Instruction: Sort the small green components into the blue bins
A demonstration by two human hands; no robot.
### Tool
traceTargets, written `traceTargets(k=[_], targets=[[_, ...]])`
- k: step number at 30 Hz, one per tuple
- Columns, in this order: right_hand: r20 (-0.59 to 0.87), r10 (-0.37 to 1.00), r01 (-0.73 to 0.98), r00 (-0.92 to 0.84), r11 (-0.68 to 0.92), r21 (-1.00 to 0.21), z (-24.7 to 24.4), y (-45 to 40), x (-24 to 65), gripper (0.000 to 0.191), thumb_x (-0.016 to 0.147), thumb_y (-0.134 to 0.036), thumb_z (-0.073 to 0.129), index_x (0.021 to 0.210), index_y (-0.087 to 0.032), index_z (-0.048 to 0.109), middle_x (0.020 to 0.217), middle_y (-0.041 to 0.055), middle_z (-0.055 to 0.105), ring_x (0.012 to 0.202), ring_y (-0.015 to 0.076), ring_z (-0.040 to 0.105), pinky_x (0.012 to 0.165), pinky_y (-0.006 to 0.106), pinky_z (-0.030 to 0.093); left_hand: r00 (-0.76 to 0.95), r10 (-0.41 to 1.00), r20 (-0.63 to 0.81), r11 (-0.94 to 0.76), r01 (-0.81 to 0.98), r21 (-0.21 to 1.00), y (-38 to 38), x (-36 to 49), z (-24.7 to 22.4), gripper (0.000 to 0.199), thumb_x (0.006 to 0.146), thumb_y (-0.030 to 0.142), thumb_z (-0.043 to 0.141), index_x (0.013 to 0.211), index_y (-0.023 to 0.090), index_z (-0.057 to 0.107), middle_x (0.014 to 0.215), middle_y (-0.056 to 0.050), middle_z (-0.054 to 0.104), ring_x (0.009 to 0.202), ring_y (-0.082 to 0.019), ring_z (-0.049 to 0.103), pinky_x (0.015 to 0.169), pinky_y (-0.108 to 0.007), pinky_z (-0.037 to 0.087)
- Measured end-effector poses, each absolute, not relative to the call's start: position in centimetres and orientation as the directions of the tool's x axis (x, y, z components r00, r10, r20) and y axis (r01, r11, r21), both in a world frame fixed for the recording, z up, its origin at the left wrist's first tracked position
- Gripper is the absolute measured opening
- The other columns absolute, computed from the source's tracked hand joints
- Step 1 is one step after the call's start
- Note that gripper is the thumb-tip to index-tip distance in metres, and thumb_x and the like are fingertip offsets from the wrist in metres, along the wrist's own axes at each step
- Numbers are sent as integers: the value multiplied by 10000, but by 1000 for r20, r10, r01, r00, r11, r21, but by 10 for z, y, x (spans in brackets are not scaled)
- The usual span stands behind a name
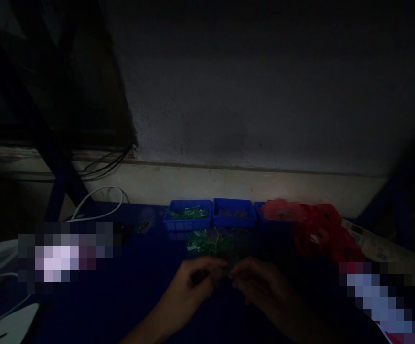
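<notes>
My left hand (200, 277) is closed in a pinch low in the middle of the view, thumb and fingertips together. Facing it, my right hand (259, 284) has its fingers curled and pressed together too. The fingertips of both hands nearly meet, and whatever is between them is too small and dark to make out. Just beyond them on the dark blue tabletop (128, 296) lies a pile of green, shiny strip-like pieces (203, 242). Farther back, a blue bin (187, 223) holds similar green pieces, and the blue bin (234, 220) beside it holds small pieces I cannot identify.
A third blue bin (259, 215) is partly covered by a pinkish-red bag (282, 210). Red netting-like material (322, 229) lies to the right. A white cable (96, 188) loops at the left, near small metal tools (143, 227). A wall (250, 119) stands behind; blurred patches hide both sides.
</notes>
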State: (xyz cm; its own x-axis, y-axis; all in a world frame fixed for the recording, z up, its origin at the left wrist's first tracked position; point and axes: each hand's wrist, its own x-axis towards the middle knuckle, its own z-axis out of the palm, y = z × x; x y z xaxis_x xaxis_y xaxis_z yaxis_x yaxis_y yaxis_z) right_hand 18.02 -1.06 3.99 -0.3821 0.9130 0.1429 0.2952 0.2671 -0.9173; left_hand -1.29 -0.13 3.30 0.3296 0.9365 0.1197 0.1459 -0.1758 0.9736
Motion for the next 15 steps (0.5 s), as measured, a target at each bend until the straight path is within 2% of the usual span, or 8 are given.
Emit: traceTargets(k=[3,8,11,15], targets=[[208,905,398,-372,358,-845,43,-14,181,149,831,-239,555,946,-237,650,948,34,669,847,188,613,750,311,472,293,949,119,-159,115,981,1,-13,35,278,802,348,558,893,139,716,680,-39,646,552,-133,513,493,-231,419],[335,846,399,-415,500,-768,45,-15,177,197,826,-150,537,960,-242,647,955,28,684,882,182,626,780,297,480,265,958,107,-136,95,986,4,-12,36,248,782,331,571,822,136,720,635,-21,629,514,-121,503,487,-234,425],[353,851,387,-389,499,-776,43,-12,176,192,823,-142,534,947,-227,653,960,43,684,901,193,627,817,325,477,273,958,85,-113,88,990,5,-11,35,211,748,311,601,809,139,707,664,-26,641,546,-130,518,496,-235,424],[333,871,408,-360,468,-784,40,-7,178,173,806,-146,543,926,-202,654,932,57,683,860,200,633,767,333,491,254,963,89,-123,121,985,5,-10,34,177,737,310,597,738,142,654,651,-12,603,585,-138,519,534,-244,405]])
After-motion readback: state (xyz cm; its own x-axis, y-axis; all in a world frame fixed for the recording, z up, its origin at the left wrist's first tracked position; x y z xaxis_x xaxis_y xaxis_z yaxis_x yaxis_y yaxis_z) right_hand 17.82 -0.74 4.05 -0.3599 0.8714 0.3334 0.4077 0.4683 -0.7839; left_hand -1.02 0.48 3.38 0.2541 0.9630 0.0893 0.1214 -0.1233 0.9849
